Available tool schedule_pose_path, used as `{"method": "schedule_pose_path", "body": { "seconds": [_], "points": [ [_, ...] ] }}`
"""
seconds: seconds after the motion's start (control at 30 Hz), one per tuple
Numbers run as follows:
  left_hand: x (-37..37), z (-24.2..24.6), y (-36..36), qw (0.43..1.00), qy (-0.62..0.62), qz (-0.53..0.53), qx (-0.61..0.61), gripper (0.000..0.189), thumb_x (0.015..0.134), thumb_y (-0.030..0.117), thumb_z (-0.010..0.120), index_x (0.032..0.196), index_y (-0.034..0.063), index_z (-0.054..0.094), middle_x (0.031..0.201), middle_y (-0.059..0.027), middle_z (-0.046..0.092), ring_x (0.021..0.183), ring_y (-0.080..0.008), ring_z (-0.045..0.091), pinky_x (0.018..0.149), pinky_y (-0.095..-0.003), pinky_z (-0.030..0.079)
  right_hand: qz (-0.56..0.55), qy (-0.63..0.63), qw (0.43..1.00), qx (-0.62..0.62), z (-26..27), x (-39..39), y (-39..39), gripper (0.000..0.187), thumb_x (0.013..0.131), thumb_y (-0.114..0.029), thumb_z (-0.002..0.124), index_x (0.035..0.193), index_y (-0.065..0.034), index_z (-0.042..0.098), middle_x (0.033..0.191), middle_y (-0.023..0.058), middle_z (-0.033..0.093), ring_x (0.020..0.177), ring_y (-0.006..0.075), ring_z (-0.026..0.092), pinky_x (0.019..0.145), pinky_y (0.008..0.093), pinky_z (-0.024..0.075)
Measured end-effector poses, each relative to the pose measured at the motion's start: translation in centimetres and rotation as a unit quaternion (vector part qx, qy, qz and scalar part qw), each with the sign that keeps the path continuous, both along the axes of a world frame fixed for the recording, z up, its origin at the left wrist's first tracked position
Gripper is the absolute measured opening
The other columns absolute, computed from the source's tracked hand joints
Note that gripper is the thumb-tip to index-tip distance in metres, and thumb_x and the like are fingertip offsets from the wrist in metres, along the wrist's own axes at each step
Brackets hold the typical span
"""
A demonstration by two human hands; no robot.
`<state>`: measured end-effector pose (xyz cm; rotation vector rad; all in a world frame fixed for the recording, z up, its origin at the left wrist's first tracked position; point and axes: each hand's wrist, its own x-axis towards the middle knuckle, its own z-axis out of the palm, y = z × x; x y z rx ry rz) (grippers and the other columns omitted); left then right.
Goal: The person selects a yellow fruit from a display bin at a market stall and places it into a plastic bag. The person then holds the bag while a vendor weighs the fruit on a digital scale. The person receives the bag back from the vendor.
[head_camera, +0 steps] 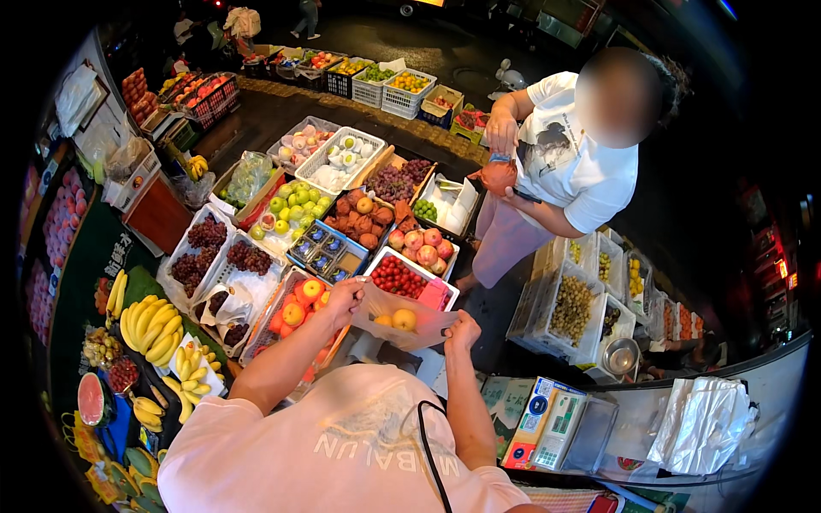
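Observation:
Both my hands hold a translucent plastic bag (426, 306) stretched between them. My left hand (346, 300) pinches its left upper edge, and my right hand (462, 330) grips the right edge. A few round yellow-orange fruits (404, 319) show inside, low in the bag. Just beyond it is a white crate of small red fruits (396, 277) with a pink sheet (434, 294) at its corner. By my left forearm lies a crate of orange-red fruits (294, 314), partly hidden by the arm. The thumbs and fingertips are too small to make out fully.
A person (564, 147) stands across the display, holding a reddish-brown wrapped item (497, 174). Grapes (206, 232), green fruits (298, 204) and pomegranates (423, 247) fill nearby crates. Bananas (151, 327) lie left. A weighing scale (564, 423) and plastic bags (702, 423) are at right.

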<state>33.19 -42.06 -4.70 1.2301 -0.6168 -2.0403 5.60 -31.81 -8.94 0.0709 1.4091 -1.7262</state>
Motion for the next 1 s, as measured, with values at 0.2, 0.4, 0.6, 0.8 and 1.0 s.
{"method": "schedule_pose_path", "body": {
  "seconds": [0.2,0.4,0.6,0.8,1.0],
  "points": [
    [-0.3,0.2,0.0,1.000,-0.002,-0.001,0.003,0.027,0.100,0.011,0.045,0.121,0.0061,0.060,0.062,0.0043,0.047,0.044,-0.0055,0.030,0.043,-0.0219,0.024,-0.001,-0.024,1.000,-0.020,-0.3,-0.2,-0.3,0.022,0.088,-0.006,0.060,0.069,-0.0092,0.050,0.056,-0.0050,0.033,0.043,0.0071,0.027,0.041,0.0258,0.0212],
    [0.0,0.1,-0.1,1.000,0.012,-0.002,0.004,0.030,0.100,0.009,0.044,0.128,0.0022,0.055,0.062,0.0029,0.047,0.044,-0.0058,0.032,0.042,-0.0205,0.024,0.015,-0.036,0.999,-0.029,0.1,-0.2,-0.4,0.022,0.089,-0.006,0.061,0.070,-0.0097,0.051,0.056,-0.0060,0.032,0.043,0.0062,0.026,0.041,0.0252,0.0206],
    [-0.1,-0.1,-0.2,1.000,0.013,-0.002,0.000,0.030,0.099,0.009,0.044,0.126,0.0024,0.056,0.062,0.0026,0.047,0.043,-0.0063,0.032,0.042,-0.0215,0.024,0.011,-0.035,0.999,-0.033,-0.2,-0.5,-0.7,0.016,0.090,-0.007,0.061,0.075,-0.0059,0.056,0.058,-0.0062,0.031,0.044,0.0062,0.025,0.041,0.0249,0.0205],
    [-0.3,0.3,-0.2,1.000,0.012,0.002,0.001,0.030,0.099,0.009,0.045,0.126,0.0027,0.056,0.063,0.0027,0.047,0.043,-0.0062,0.031,0.041,-0.0222,0.024,0.019,-0.032,0.999,-0.034,-0.1,-0.7,-0.9,0.016,0.091,-0.008,0.060,0.076,-0.0059,0.056,0.058,-0.0064,0.031,0.044,0.0062,0.025,0.042,0.0248,0.0205],
    [-0.9,0.1,-0.5,1.000,0.015,-0.011,-0.009,0.029,0.099,0.012,0.047,0.126,0.0039,0.057,0.063,0.0047,0.047,0.044,-0.0050,0.034,0.042,-0.0203,0.024,0.026,-0.023,0.999,-0.034,0.2,-1.5,-0.6,0.020,0.092,-0.011,0.060,0.073,-0.0109,0.053,0.057,-0.0068,0.031,0.044,0.0057,0.025,0.041,0.0251,0.0199]
  ]
}}
